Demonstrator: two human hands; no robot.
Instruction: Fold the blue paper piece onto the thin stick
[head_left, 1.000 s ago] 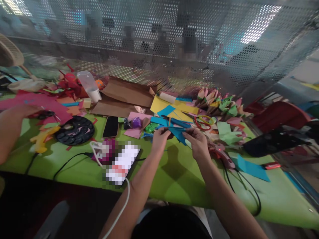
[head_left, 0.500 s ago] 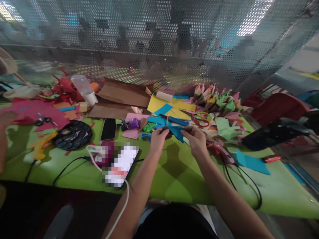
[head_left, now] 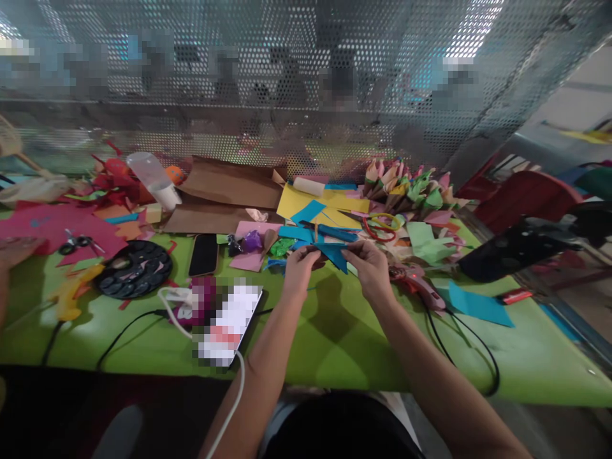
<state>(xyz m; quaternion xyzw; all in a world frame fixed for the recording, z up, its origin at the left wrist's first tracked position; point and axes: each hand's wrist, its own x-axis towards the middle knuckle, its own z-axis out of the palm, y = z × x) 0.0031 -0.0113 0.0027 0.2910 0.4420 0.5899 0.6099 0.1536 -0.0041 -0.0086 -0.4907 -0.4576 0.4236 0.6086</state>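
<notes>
A small piece of blue paper (head_left: pixel 333 255), narrowing to a point at its lower right, is held between my two hands above the green table. My left hand (head_left: pixel 302 262) pinches its left end. At its right end, the thumb and fingers of my right hand (head_left: pixel 366 262) are closed on it. Just behind lie more blue paper strips (head_left: pixel 299 234) and yellow paper (head_left: pixel 287 203). A pink glue gun (head_left: pixel 418 285) rests right of my right hand. Crumpled green wrapping (head_left: pixel 282 246) is near my left hand.
The green table (head_left: pixel 335 357) carries a lit phone (head_left: pixel 232 325) with a white cable, a dark phone (head_left: pixel 204 254), a black round tray (head_left: pixel 136 271), a yellow glue gun (head_left: pixel 76 294), a black bottle (head_left: pixel 502 252) and paper flowers (head_left: pixel 401 182). Another person's hand (head_left: pixel 16 252) is at far left.
The view has shifted slightly, moving the table's things a little to the left. Both hands still grip the blue paper, its angle slightly changed.
</notes>
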